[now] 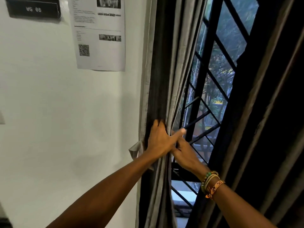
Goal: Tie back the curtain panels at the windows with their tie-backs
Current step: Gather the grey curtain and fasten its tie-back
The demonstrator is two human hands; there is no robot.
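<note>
1. At the left edge of the window (225, 66), the left curtain panel (164, 79) is gathered into a narrow bundle against the white wall (65, 112).
2. The left hand (160, 140) clasps this bundle, its grip curled into the folds with the thumb pointing right.
3. The right hand (185, 153), with bracelets (212, 183) at the wrist, reaches in just beneath it. Its fingers are hidden, so I cannot tell whether its grip is closed.
4. A grey fabric tie-back (135, 149) sticks out beside the bundle on the wall side. It seems not yet wrapped round.
5. Progress looks early: this panel is gathered but unfastened, and the right curtain panel (263, 129) hangs loose.
6. No container is in view.
</note>
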